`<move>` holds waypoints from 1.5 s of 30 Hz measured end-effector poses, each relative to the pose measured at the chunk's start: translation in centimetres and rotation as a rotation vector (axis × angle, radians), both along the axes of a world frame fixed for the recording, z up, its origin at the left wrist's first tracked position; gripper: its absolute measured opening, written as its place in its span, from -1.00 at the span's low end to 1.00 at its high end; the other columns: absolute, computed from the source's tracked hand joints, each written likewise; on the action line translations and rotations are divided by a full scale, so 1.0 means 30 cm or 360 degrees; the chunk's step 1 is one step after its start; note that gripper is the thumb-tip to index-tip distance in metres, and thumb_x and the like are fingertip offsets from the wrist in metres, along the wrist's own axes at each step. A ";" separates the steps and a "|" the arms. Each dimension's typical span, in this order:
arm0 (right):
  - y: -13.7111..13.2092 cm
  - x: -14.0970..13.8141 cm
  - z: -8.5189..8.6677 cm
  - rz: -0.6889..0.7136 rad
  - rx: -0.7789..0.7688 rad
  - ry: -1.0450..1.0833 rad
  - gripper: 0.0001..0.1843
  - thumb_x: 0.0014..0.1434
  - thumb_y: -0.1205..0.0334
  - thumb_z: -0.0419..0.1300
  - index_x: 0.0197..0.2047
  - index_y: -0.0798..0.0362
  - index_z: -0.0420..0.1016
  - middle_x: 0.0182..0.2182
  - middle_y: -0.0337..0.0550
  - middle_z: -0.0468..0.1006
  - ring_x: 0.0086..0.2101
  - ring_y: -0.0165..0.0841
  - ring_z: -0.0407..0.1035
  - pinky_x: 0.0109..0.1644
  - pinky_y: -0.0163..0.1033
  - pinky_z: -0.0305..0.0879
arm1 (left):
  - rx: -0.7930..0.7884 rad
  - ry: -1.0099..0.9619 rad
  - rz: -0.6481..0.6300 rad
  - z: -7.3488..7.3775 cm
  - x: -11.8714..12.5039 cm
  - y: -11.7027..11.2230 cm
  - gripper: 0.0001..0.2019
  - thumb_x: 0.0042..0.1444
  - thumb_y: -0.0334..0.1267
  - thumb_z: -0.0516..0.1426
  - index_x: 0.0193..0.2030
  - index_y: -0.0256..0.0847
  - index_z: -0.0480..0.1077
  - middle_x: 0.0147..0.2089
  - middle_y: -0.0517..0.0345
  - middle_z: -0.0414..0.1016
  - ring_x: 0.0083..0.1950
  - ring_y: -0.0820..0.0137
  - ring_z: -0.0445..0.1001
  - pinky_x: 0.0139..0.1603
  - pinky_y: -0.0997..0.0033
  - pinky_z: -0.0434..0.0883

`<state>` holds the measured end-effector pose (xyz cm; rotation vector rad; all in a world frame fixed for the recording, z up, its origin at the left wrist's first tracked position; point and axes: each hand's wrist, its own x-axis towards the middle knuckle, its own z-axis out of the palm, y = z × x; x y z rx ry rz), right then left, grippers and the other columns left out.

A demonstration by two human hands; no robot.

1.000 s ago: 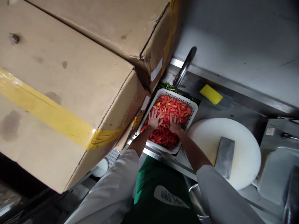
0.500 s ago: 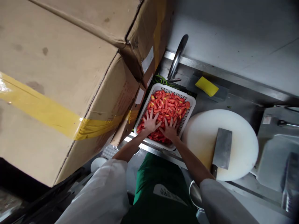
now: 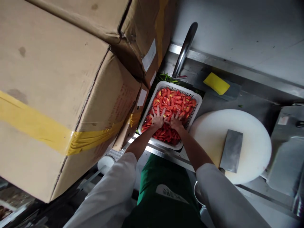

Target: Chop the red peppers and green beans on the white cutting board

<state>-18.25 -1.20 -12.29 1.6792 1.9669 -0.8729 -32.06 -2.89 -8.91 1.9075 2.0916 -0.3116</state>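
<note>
The person's left hand (image 3: 157, 121) and right hand (image 3: 176, 123) are side by side, both open, with their fingers spread apart. They press down on a big heap of red pieces (image 3: 177, 99), which look wet and shiny. The left hand shows its back and most of its fingers. The right hand is open too, but some of its fingertips dip in among the red pieces, so it is hard to see all of them. The red pieces lie under both hands, in front of them and a little behind them too, all inside a white basket (image 3: 198, 106) with small holes in its sides. Just past the basket, in front of the hands, are some thin green strips (image 3: 166, 77) and a bent metal tap (image 3: 184, 50). Ahead and to the right of the right hand is a yellow sponge (image 3: 216, 83). Closer, to the right of the right hand, is a round white board (image 3: 255, 139), and a wide knife (image 3: 231, 151) lies flat on it. To the left of the left hand are big brown boxes (image 3: 92, 98) with yellow tape (image 3: 35, 122). Behind the hands, the person's arms wear pale sleeves (image 3: 111, 190), and between them is a green apron (image 3: 161, 172).
</note>
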 end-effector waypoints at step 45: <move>0.311 0.066 0.057 -0.0273 0.0054 0.0018 -0.11 0.28 -0.35 -0.11 0.48 0.03 0.09 0.48 0.16 -0.30 0.37 0.33 -0.23 0.31 0.49 -0.17 | 0.0756 -0.1028 0.1033 0.146 0.049 -0.553 -0.54 0.31 -0.13 -0.01 0.30 -0.25 0.22 0.27 -0.19 0.22 0.36 0.18 0.22 0.42 0.05 0.21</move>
